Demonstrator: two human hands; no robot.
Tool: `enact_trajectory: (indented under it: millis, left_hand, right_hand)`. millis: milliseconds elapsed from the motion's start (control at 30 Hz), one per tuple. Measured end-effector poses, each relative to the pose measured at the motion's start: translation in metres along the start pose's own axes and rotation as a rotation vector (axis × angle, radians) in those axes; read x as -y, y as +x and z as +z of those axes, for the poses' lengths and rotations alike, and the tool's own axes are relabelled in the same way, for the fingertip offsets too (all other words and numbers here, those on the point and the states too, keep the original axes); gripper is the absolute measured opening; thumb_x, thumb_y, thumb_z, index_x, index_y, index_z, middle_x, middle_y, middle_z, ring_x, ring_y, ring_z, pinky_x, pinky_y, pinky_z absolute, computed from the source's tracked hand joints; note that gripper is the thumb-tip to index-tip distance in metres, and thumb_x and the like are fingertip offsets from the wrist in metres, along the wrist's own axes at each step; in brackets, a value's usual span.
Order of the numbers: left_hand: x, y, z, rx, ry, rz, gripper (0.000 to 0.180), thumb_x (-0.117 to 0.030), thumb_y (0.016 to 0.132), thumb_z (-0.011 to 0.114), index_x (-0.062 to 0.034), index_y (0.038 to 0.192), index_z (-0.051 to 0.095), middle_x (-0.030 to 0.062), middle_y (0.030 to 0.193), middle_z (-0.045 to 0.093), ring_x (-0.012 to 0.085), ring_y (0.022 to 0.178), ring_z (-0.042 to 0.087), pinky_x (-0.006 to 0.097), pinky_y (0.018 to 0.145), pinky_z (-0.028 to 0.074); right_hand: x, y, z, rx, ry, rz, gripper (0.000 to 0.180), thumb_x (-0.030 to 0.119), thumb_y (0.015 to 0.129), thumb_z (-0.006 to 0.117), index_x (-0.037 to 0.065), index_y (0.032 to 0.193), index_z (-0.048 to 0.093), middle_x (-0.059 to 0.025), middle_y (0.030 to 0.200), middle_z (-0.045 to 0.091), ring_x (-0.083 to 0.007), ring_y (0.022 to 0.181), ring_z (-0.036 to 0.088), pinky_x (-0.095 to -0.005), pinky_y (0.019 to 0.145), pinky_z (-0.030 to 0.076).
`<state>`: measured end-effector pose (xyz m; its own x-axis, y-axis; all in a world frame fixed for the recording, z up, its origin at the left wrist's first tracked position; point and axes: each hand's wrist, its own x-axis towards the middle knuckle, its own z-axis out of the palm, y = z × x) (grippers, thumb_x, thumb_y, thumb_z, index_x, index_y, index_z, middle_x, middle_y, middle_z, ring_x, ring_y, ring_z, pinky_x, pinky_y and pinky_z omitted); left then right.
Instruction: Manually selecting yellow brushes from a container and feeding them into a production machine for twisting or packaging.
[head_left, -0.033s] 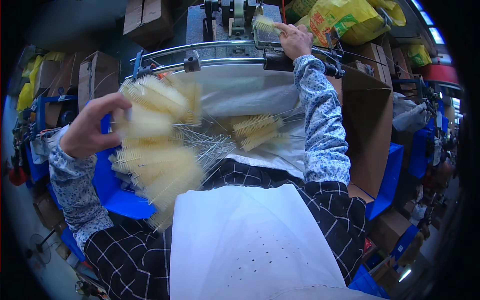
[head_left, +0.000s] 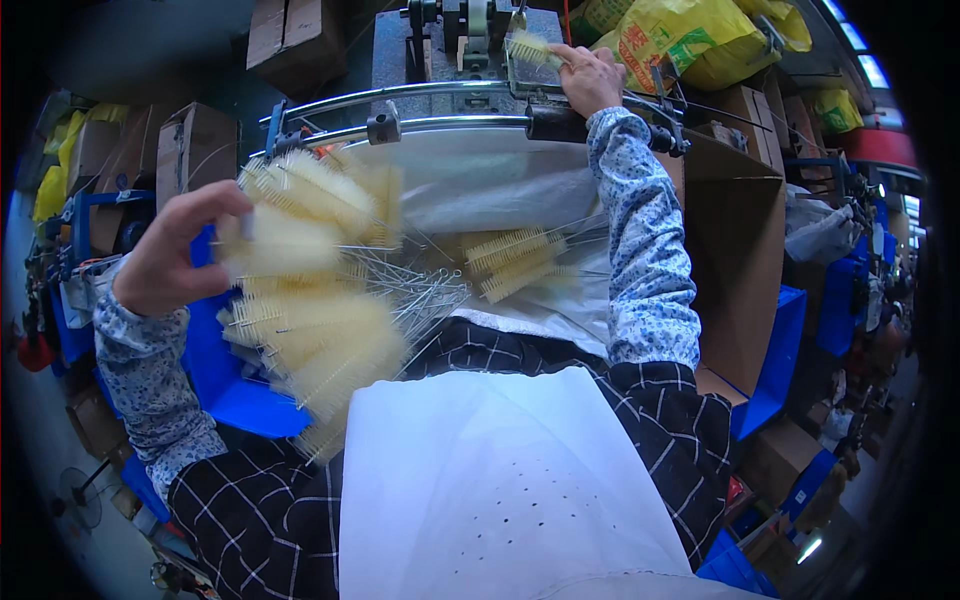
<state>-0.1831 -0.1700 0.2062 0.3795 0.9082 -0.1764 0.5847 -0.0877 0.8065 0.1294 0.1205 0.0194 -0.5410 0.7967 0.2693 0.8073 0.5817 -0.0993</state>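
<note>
**A:** What do you have on the left side?

**B:** My left hand (head_left: 175, 255) is closed around a thick bunch of pale yellow bottle brushes (head_left: 310, 290), held up over the left edge of the white sheet (head_left: 500, 195). The bristle heads fan out beside the fingers and the twisted wire stems (head_left: 420, 290) point toward the middle of the sheet.

**A:** And the right?

**B:** My right hand (head_left: 590, 75) is stretched out past the far edge of the sheet, beyond the curved metal rails (head_left: 440, 110). It pinches a single brush (head_left: 530, 47) at the grey machine (head_left: 470, 30), with the bristles sticking out to the left of the fingertips.

**A:** Anything loose on the sheet?

**B:** A few more brushes (head_left: 515, 262) lie near its centre, well apart from both hands. A brown cardboard box (head_left: 740, 260) stands just beside the sheet's right edge, and a blue bin (head_left: 225, 390) sits under the bunch at the left.
</note>
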Motion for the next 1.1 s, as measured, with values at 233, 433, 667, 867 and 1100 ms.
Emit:
enact_trajectory:
  millis: [233,433,667,867,1100]
  left_hand:
    - [0.017,0.002,-0.013,0.001,-0.209,0.19,0.067,0.003,0.058,0.055,-0.0077,0.121,0.036,0.0067,0.108,0.043,0.0196,0.103,0.043,0.03,0.094,0.031]
    - [0.02,0.003,-0.012,0.016,-0.115,0.277,0.067,0.004,0.06,0.054,-0.0081,0.123,0.034,0.0075,0.112,0.043,0.0211,0.107,0.041,0.032,0.095,0.031]
    - [0.017,0.005,-0.017,-0.007,-0.104,0.253,0.067,0.003,0.06,0.053,-0.0079,0.123,0.033,0.007,0.112,0.043,0.021,0.107,0.041,0.032,0.095,0.03]
    - [0.012,0.002,-0.017,-0.025,-0.089,0.253,0.067,0.005,0.061,0.053,-0.0093,0.123,0.034,0.0074,0.113,0.043,0.0216,0.105,0.043,0.033,0.091,0.036]
    - [0.01,0.014,-0.016,0.008,-0.098,0.337,0.067,0.006,0.062,0.056,-0.0095,0.123,0.033,0.0077,0.113,0.043,0.0218,0.106,0.043,0.034,0.087,0.04]
  right_hand:
    - [-0.017,0.02,0.028,-0.016,-0.102,-0.133,0.036,0.011,0.08,0.044,0.03,0.111,0.049,0.0028,0.111,0.048,-0.0192,0.109,0.034,-0.0424,0.09,0.02]
    - [-0.027,0.004,0.007,-0.012,-0.187,0.139,0.046,0.029,0.076,0.051,0.019,0.119,0.04,-0.0037,0.121,0.04,-0.0228,0.113,0.029,-0.0498,0.088,0.019]
    - [-0.028,-0.008,0.007,-0.088,0.067,0.253,0.04,0.028,0.075,0.054,0.014,0.112,0.049,-0.0059,0.109,0.052,-0.0235,0.101,0.046,-0.044,0.085,0.03]
    - [0.009,-0.003,0.012,-0.12,0.094,0.227,0.035,0.021,0.073,0.056,0.012,0.107,0.053,-0.0071,0.101,0.055,-0.0217,0.093,0.05,-0.0422,0.08,0.033]
    - [0.08,0.005,0.012,-0.037,0.064,0.224,0.03,0.02,0.075,0.052,0.009,0.103,0.054,-0.007,0.1,0.053,-0.0223,0.093,0.05,-0.0439,0.078,0.035]
